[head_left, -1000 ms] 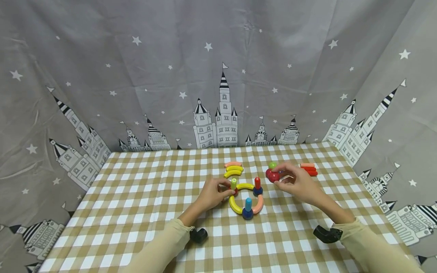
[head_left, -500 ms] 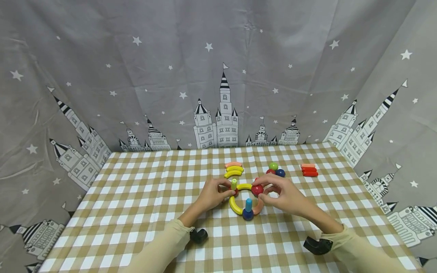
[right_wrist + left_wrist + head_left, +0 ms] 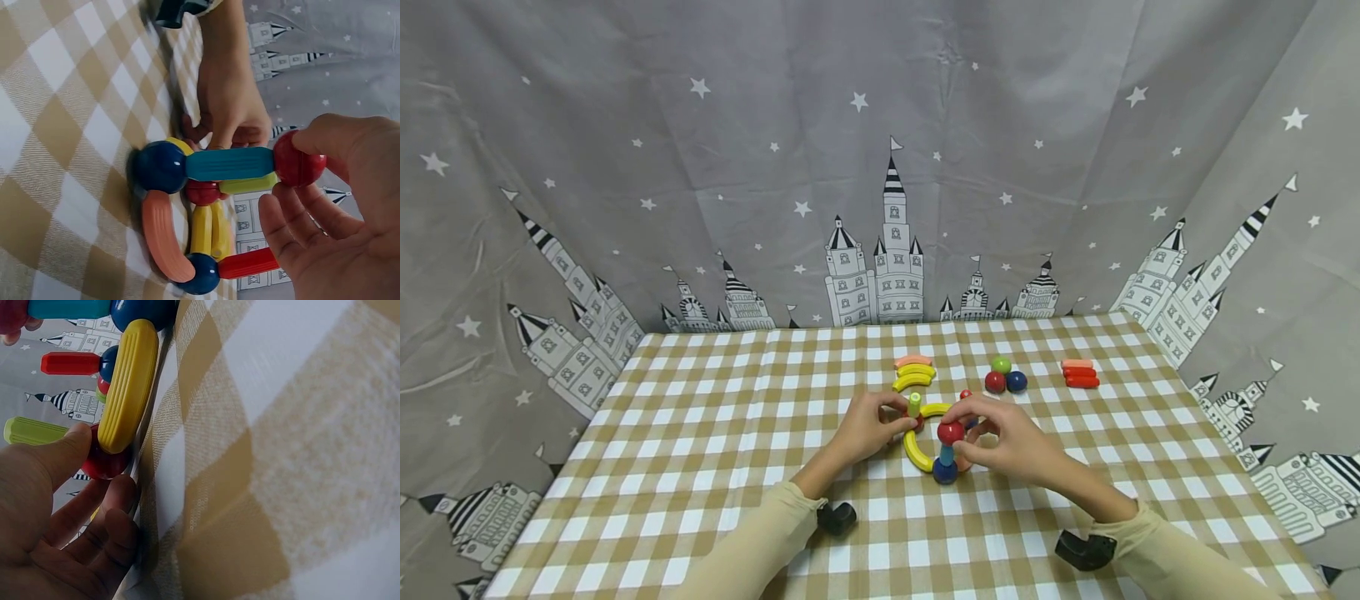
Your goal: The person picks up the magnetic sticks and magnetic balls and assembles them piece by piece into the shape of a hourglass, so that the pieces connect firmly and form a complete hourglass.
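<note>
My left hand (image 3: 867, 427) pinches a red ball (image 3: 105, 461) at the ring's left corner; a light green rod (image 3: 914, 405) stands on that ball. My right hand (image 3: 1011, 437) pinches another red ball (image 3: 951, 432) between thumb and fingers, at the top end of the upright blue rod (image 3: 230, 164). That rod stands on a dark blue ball (image 3: 945, 471) at the ring's near corner. Curved yellow pieces (image 3: 917, 452) and a curved salmon piece (image 3: 164, 234) join the corner balls. A red rod (image 3: 249, 263) stands on the third, dark blue ball (image 3: 201, 275).
Behind the ring lie curved yellow and salmon pieces (image 3: 913, 372). Right of them are a green ball (image 3: 1002, 365), a red ball (image 3: 995, 382) and a blue ball (image 3: 1017, 382). Red and salmon rods (image 3: 1081, 375) lie farther right on the checked tablecloth (image 3: 700, 417).
My right hand has carried the red ball left and nearer, from the loose balls, past the red rod, to the blue rod's top. My left hand has stayed at the ring's left corner.
</note>
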Tool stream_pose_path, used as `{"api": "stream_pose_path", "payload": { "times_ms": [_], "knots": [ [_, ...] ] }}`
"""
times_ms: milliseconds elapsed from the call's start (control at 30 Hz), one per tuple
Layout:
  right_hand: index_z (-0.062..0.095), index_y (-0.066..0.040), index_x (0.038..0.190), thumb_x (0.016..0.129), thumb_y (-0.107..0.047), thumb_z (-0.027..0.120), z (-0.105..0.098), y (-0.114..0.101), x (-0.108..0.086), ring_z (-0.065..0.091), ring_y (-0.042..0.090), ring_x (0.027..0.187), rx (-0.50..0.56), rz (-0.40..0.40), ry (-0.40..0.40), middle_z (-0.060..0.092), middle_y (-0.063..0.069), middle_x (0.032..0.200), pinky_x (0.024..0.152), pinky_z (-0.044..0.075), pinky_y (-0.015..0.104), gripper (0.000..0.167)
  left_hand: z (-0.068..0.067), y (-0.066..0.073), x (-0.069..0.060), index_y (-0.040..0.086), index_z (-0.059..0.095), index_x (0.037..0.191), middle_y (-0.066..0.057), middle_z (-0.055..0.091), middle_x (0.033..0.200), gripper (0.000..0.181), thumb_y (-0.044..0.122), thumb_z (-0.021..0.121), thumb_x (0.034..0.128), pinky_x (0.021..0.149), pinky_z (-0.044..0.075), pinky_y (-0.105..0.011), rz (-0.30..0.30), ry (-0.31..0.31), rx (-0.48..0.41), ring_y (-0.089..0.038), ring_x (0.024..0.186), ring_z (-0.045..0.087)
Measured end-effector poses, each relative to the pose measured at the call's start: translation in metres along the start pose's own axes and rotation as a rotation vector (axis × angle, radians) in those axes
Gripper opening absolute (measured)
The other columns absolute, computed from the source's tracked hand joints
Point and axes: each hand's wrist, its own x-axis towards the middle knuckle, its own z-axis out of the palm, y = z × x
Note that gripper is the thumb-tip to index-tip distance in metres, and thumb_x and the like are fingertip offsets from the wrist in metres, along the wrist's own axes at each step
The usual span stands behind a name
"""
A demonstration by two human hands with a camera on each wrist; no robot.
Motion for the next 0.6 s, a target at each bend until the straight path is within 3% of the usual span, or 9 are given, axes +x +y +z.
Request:
{"api": "stream_pose_path", "payload": {
  "times_ms": [600],
  "knots": [
    [0.068, -0.01, 0.122, 0.092, -0.006, 0.075, 0.011, 0.003, 0.006, 0.067, 0.021, 0.093, 0.018, 0.074, 0.097, 0.069, 0.003, 0.119, 0.082, 0.06, 0.032, 0.031, 0.001, 0.003, -0.001, 0.012, 0.078, 0.101, -0.001, 0.075, 0.098, 0.012, 0.018, 0.081, 0.0904, 0.051, 0.046, -0.023, 0.046, 0.002, 0.068, -0.007, 0.056, 0.055]
  ]
}}
